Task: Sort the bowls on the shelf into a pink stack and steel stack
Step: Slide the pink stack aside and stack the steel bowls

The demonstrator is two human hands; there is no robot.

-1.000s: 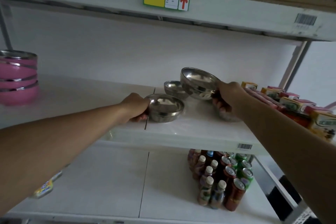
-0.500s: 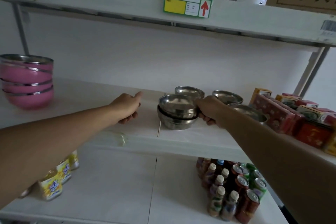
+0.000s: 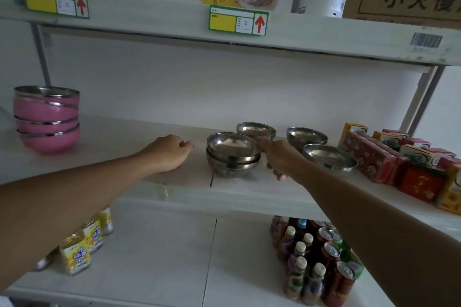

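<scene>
A stack of pink bowls (image 3: 46, 119) with steel rims stands at the far left of the middle shelf (image 3: 104, 142). Two steel bowls sit nested as a stack (image 3: 233, 154) at the shelf's middle. Three single steel bowls stand near it: one behind (image 3: 255, 129), one to the right (image 3: 306, 136), one at the front right (image 3: 329, 157). My left hand (image 3: 169, 153) rests on the shelf just left of the steel stack and holds nothing. Just right of the stack, my right hand (image 3: 282, 159) has loose fingers and its thumb near the top bowl's rim.
Red and yellow cartons (image 3: 399, 157) crowd the shelf's right end, close to the front right bowl. The lower shelf holds bottles and cans (image 3: 316, 257) on the right and yellow packs (image 3: 84, 239) on the left. The upper shelf (image 3: 149, 15) overhangs with price tags.
My right hand set the steel bowl it carried into the bowl my left hand held, then let go. My left hand released that bowl and rests beside it.
</scene>
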